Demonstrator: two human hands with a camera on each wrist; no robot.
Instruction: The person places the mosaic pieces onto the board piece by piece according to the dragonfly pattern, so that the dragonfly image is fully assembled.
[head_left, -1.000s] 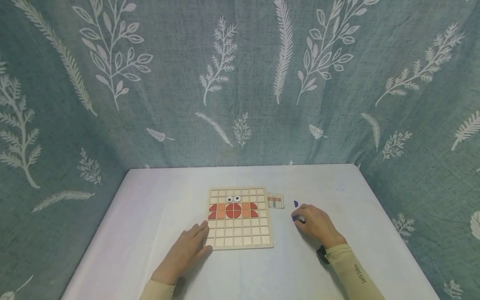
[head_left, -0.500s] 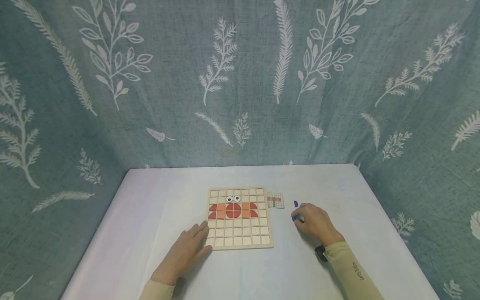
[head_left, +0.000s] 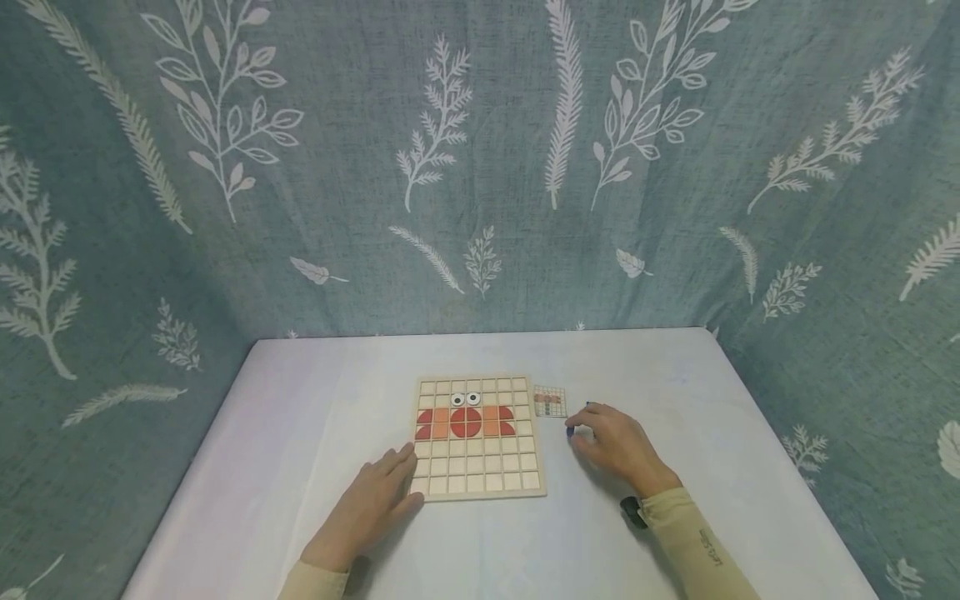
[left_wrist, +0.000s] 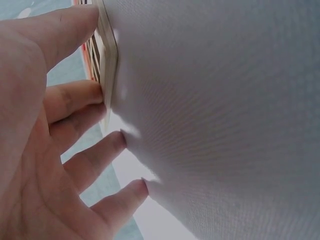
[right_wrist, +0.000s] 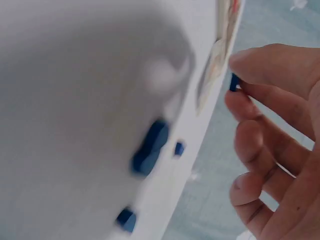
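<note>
A square wooden grid board [head_left: 486, 462] lies on the table, bearing red and orange pieces and two eye pieces [head_left: 465, 399]. Against its left edge rests my left hand [head_left: 369, 507], thumb and fingers spread, the thumb near the front corner; the left wrist view shows fingertips at the board's side [left_wrist: 111, 55]. Right of the board, my right hand [head_left: 621, 446] pinches a small dark blue piece [right_wrist: 233, 82] between thumb and fingertips, above the table. Under that hand, the right wrist view shows more blue pieces [right_wrist: 151, 146] on the table, mostly hidden in the head view.
A small pattern card [head_left: 551, 401] lies beside the board's upper right side, close to the right hand. The white table [head_left: 337, 375] ends at a leaf-patterned curtain [head_left: 480, 167] behind and on both sides.
My right hand has lifted the blue piece and shifted left toward the board with it. The left hand keeps its place at the board's edge.
</note>
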